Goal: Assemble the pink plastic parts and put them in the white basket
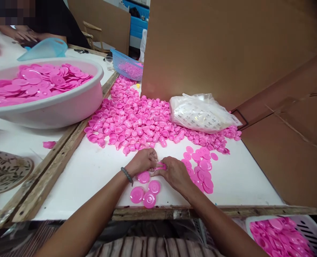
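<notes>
One wide white plastic basin (67, 110) stands with one translucent blue scoop (44, 50) beyond it. Right of the basin are one clear plastic bag (201, 112), one blue plastic basket (119, 61), one loose group of four round pink plates (149, 200) and uncountably many small pink cups (129, 123)

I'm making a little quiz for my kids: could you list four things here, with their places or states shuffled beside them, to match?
1. Tub
2. Bag
3. Bracelet
4. Right hand

A. On the left wrist
B. Pinching a pink piece
C. Heaped with discs
D. On the pink pile

Pairs: 1-C, 2-D, 3-A, 4-B
</notes>
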`<move>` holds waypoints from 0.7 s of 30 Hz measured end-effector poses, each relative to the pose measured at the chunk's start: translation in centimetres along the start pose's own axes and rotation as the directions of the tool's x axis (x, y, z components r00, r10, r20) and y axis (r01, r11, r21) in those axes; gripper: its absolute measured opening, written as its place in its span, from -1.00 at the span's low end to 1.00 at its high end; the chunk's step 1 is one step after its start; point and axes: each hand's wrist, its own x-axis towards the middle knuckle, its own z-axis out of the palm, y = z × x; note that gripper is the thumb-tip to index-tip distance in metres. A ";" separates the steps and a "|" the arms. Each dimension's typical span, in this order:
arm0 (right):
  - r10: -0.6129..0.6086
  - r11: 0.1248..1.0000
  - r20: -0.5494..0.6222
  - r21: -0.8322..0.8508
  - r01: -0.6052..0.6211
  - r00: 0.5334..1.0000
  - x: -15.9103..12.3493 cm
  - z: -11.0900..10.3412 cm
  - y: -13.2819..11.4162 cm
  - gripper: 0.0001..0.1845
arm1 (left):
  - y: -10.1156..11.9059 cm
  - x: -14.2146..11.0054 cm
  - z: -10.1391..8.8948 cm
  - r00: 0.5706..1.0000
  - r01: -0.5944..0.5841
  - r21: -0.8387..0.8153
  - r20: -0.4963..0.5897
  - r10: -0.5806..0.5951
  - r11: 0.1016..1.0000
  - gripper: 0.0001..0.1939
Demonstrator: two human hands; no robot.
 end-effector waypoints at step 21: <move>-0.076 0.993 -0.062 0.091 0.081 0.995 1.4 -0.7 2.2 -0.87 | 0.6 -2.3 -0.1 0.938 -0.192 0.285 0.336 0.089 0.939 -0.63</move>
